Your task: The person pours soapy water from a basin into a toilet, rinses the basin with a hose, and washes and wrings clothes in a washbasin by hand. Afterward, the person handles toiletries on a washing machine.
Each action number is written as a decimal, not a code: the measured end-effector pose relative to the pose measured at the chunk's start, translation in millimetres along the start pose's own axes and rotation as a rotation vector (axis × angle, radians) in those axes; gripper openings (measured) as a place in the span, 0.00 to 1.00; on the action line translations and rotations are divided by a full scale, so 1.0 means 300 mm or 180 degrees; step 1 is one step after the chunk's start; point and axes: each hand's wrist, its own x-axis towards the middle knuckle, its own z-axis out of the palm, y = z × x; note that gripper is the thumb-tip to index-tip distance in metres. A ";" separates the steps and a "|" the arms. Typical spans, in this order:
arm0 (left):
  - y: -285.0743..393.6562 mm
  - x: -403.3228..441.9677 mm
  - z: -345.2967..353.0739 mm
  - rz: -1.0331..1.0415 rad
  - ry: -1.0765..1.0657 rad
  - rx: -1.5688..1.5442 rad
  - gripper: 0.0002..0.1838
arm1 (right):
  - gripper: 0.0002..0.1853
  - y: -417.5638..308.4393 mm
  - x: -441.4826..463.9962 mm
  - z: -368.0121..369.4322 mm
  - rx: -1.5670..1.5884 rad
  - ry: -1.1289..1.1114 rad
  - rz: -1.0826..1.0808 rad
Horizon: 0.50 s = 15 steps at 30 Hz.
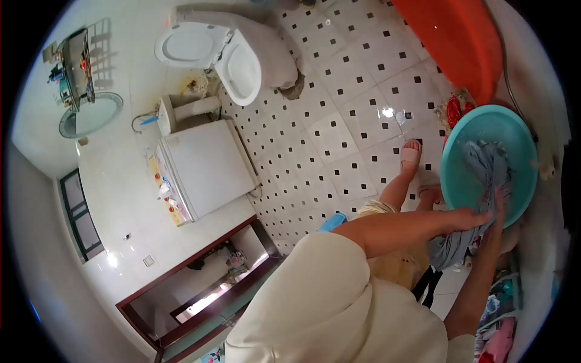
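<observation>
A wet-looking grey-blue cloth (487,163) stretches from inside a large teal basin (451,151) over its near rim. Its other end (451,249) hangs bunched outside, close to my legs. What kind of garment or cloth it is, I cannot make out. My left hand (467,219) is closed around the cloth near the rim. Just beside it, my right hand (498,207) grips the same cloth, with its fingers partly hidden by the fabric. Some water shows in the basin around the cloth.
A red tub (460,48) stands beyond the basin, with a hose (508,72) along the wall. Red shoes (455,112) lie by the basin. A toilet (245,72) and a white washing-machine-like box (209,169) stand to the left. A rack with clothes (502,302) is at lower right.
</observation>
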 end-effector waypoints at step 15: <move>0.166 -0.058 0.018 0.0216 -0.1299 -0.1900 0.45 | 0.29 -0.163 -0.311 0.167 -0.3872 0.1013 -0.0386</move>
